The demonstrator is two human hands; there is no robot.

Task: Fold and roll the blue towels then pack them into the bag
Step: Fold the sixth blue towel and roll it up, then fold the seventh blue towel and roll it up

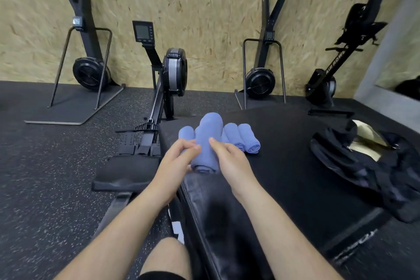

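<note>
1. Black padded platform [284, 166] carries everything.
2. Bag [363, 161] lies open on the platform's right side.
3. Rolled towel [208, 143] is near the platform's left edge, gripped between left hand [179, 157] and right hand [227, 157], fingers curled.
4. Smaller rolls [247, 138] lie on the platform, just behind.

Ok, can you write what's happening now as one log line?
stage: rolling | left hand, right hand: hold towel roll | rolled towels: on black pad | bag: open, right of towels

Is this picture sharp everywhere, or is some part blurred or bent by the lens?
Head view: left hand, right hand and towel look fairly sharp; the wall and the floor smear near the edges; the wide lens leans the posts outward; soft light, faint sheen on the pad.
</note>
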